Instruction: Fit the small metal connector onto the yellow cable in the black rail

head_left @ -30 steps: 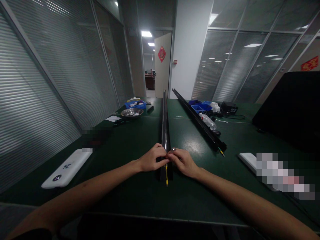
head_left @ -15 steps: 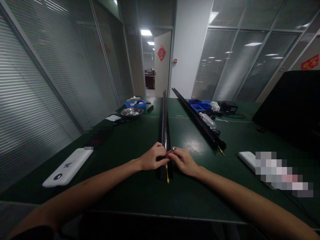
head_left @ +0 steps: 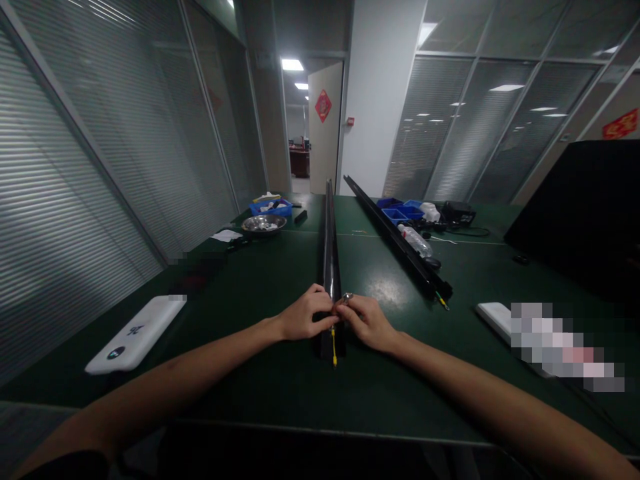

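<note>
A long black channel-shaped rail [head_left: 329, 253] runs away from me along the table. Over its near end, my left hand [head_left: 305, 315] and my right hand [head_left: 367, 321] meet with fingertips pinched together. Whatever small piece lies between the fingertips is hidden. A ring shows on my right hand. Below the fingers, a yellow wire with a lug [head_left: 335, 348] hangs out of the rail's near end. To the right lies a second black rail [head_left: 395, 240], with a green-yellow wire [head_left: 443, 301] at its near end.
The green table [head_left: 240, 287] holds a metal bowl [head_left: 263, 225] and a blue basket [head_left: 273, 208] at the back left. Blue bins [head_left: 407, 211] and a plastic bottle [head_left: 416, 241] stand by the second rail. White devices [head_left: 135, 335] lie at both sides. A dark monitor-like panel [head_left: 580, 220] rises right.
Both hands keep nearly the same place and pinch. The tip of the yellow wire has shifted very slightly.
</note>
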`<state>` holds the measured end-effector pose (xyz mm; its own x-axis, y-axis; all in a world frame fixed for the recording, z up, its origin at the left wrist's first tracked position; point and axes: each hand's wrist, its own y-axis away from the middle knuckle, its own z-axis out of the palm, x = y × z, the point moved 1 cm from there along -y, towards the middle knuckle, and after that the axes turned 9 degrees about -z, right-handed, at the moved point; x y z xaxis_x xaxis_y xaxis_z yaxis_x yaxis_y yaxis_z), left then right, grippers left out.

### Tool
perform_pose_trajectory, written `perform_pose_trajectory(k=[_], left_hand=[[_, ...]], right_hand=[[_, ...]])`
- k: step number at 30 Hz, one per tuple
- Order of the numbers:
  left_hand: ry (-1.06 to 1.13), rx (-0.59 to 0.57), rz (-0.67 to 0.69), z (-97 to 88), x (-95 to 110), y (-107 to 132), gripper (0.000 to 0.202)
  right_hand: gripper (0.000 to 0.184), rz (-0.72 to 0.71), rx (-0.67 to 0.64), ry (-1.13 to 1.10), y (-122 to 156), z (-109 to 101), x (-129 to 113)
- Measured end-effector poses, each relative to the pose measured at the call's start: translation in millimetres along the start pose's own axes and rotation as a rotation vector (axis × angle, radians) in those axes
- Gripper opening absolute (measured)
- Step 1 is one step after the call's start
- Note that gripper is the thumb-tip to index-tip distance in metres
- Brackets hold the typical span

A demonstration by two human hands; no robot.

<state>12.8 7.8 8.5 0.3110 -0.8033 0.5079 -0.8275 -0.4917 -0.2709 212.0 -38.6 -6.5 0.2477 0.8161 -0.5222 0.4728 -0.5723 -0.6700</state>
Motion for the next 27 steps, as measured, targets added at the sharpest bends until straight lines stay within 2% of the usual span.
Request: perform_pose_trajectory(k=[27], left_hand=[[0.004,-0.009,0.007,0.6,-2.9,0.9,0.015]], right_hand=[[0.028,-0.008,-0.021,-0.013,-0.7,-1.9,-1.7]])
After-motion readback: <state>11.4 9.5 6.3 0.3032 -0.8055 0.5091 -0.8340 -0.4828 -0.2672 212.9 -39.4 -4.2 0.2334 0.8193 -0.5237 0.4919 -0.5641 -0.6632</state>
